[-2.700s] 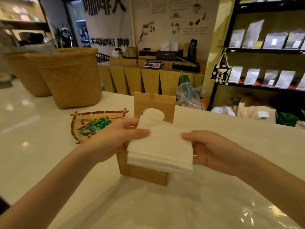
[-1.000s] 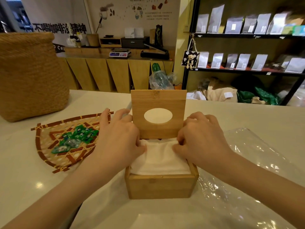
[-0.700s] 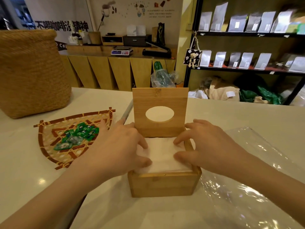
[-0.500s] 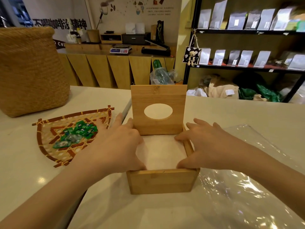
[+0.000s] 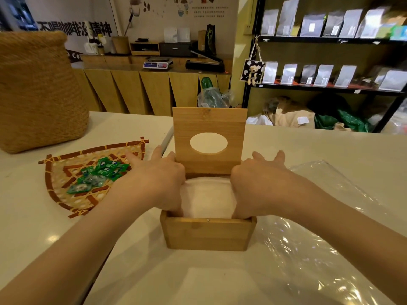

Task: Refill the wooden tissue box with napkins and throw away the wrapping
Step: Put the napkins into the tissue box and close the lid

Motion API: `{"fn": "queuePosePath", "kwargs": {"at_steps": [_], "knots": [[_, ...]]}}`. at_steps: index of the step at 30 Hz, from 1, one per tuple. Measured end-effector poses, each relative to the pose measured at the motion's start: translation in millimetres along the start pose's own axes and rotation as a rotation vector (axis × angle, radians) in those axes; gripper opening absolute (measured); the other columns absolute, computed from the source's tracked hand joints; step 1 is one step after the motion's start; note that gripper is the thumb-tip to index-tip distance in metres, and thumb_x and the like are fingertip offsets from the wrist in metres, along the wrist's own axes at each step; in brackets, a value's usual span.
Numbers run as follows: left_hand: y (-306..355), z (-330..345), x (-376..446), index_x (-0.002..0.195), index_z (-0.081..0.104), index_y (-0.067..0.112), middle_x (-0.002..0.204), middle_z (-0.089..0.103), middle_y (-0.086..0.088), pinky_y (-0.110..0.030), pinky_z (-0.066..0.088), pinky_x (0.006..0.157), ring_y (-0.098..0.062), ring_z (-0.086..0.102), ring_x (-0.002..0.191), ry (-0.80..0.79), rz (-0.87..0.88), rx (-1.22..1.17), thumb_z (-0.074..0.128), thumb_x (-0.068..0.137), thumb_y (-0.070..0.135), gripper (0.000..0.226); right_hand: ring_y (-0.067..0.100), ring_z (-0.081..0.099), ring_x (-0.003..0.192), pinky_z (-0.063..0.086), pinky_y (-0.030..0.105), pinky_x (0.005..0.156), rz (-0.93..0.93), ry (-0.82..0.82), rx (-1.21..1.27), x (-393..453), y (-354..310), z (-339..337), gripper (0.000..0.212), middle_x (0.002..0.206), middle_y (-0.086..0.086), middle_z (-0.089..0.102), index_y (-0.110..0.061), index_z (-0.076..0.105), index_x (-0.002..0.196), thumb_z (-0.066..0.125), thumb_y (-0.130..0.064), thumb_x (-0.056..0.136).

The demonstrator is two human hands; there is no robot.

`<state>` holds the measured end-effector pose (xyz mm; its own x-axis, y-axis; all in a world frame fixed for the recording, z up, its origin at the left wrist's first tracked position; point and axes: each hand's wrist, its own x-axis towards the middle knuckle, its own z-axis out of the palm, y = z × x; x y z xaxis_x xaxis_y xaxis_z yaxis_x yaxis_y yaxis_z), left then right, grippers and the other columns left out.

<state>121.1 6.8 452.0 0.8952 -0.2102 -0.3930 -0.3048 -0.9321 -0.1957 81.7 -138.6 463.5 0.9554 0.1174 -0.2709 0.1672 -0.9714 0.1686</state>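
A wooden tissue box (image 5: 208,233) stands on the white counter in front of me, its lid (image 5: 209,126) with an oval hole tipped up at the back. White napkins (image 5: 208,200) lie inside it. My left hand (image 5: 157,182) rests on the box's left side with the thumb down inside by the napkins and the fingers spread outward. My right hand (image 5: 258,183) mirrors it on the right side. Neither hand grips anything. The clear plastic wrapping (image 5: 319,238) lies crumpled on the counter to the right of the box.
A woven fan-shaped tray (image 5: 72,172) with green wrapped candies lies left of the box. A large straw basket (image 5: 37,93) stands at the far left. Beyond the counter's far edge are a wooden cabinet and dark shelves of pouches.
The napkin stack went from held above the box to down inside it. Both hands pressed it in, then shifted from on top of the napkins to the box's two sides.
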Motion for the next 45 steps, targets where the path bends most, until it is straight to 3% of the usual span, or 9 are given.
{"fn": "queuePosePath", "kwargs": {"at_steps": [7,10,13,16,19,22,32,38,45], "knots": [[-1,-1,1,0.126,0.050,0.031,0.152,0.018,-0.001,-0.072,-0.001,0.106,-0.032,-0.008,0.142,0.008,0.055,0.003,0.067,0.074,0.041,0.055,0.037,0.029,0.129,0.009,0.069,0.104,-0.010,-0.032,0.006,-2,1,1,0.035,0.101,0.007,0.053,-0.016,0.040,0.061,0.064,-0.037,0.075],[-5,-6,-7,0.124,0.051,0.032,0.147,0.030,-0.001,-0.058,0.014,0.110,-0.027,0.011,0.141,0.006,0.092,-0.066,0.065,0.073,0.048,0.056,0.017,0.050,0.101,0.039,0.037,0.091,-0.072,-0.019,0.272,-10,17,-9,0.041,0.097,-0.006,0.058,-0.019,0.066,0.093,0.066,-0.054,0.071],[-16,-19,-20,0.092,0.063,0.027,0.116,0.057,0.004,-0.030,0.041,0.086,-0.014,0.048,0.110,0.207,0.149,-0.416,0.066,0.074,0.042,0.024,0.004,0.052,0.088,0.038,0.016,0.070,-0.117,0.100,0.551,-18,40,-29,0.030,0.100,-0.012,0.059,-0.025,0.068,0.098,0.069,-0.043,0.073],[-25,-35,-29,0.077,0.051,0.021,0.111,0.055,0.006,-0.024,0.044,0.076,-0.012,0.050,0.104,0.519,0.187,-0.743,0.067,0.075,0.022,0.016,0.009,0.061,0.077,0.049,0.019,0.069,-0.105,0.385,0.706,-17,60,-44,0.018,0.083,-0.003,0.068,-0.019,0.065,0.080,0.073,-0.034,0.072],[-18,-42,-25,0.119,0.043,0.025,0.138,0.044,-0.001,-0.037,0.047,0.092,-0.021,0.048,0.119,0.721,0.216,-0.854,0.072,0.071,0.013,0.057,0.015,0.059,0.082,0.047,0.025,0.067,-0.052,0.562,0.671,-2,60,-44,0.049,0.098,0.002,0.066,-0.020,0.054,0.111,0.076,-0.033,0.069],[-9,-36,-8,0.139,0.025,0.029,0.146,0.035,0.001,-0.038,0.038,0.101,-0.019,0.036,0.130,0.754,0.202,-0.661,0.073,0.071,0.013,0.085,0.012,0.054,0.087,0.046,0.025,0.072,-0.137,0.536,0.614,17,51,-31,0.078,0.120,0.004,0.059,-0.024,0.034,0.136,0.076,-0.026,0.071],[-14,4,-27,0.112,0.049,0.037,0.093,0.054,0.025,-0.010,0.041,0.081,-0.001,0.055,0.091,0.863,0.395,-0.734,0.057,0.082,0.042,0.032,0.010,0.060,0.077,0.046,0.027,0.073,-0.362,0.711,0.607,-9,38,-2,0.032,0.086,-0.004,0.070,-0.023,0.065,0.103,0.041,-0.041,0.091],[-12,59,-54,0.110,0.042,0.063,0.126,0.041,0.037,-0.023,0.032,0.104,0.019,0.034,0.122,0.748,0.420,-0.738,0.020,0.072,0.078,0.046,0.017,0.066,0.103,0.043,0.041,0.095,-0.413,0.714,0.237,-39,21,54,0.055,0.113,-0.001,0.071,-0.023,0.061,0.117,0.015,-0.045,0.095],[-2,88,-51,0.129,0.033,0.035,0.137,0.032,0.018,-0.012,0.016,0.106,0.023,0.006,0.126,0.830,0.378,-0.577,0.016,0.082,0.068,0.060,0.023,0.060,0.114,0.042,0.053,0.098,-0.382,0.725,0.119,-36,16,81,0.056,0.121,0.008,0.065,-0.016,0.059,0.121,0.013,-0.037,0.098]]}}
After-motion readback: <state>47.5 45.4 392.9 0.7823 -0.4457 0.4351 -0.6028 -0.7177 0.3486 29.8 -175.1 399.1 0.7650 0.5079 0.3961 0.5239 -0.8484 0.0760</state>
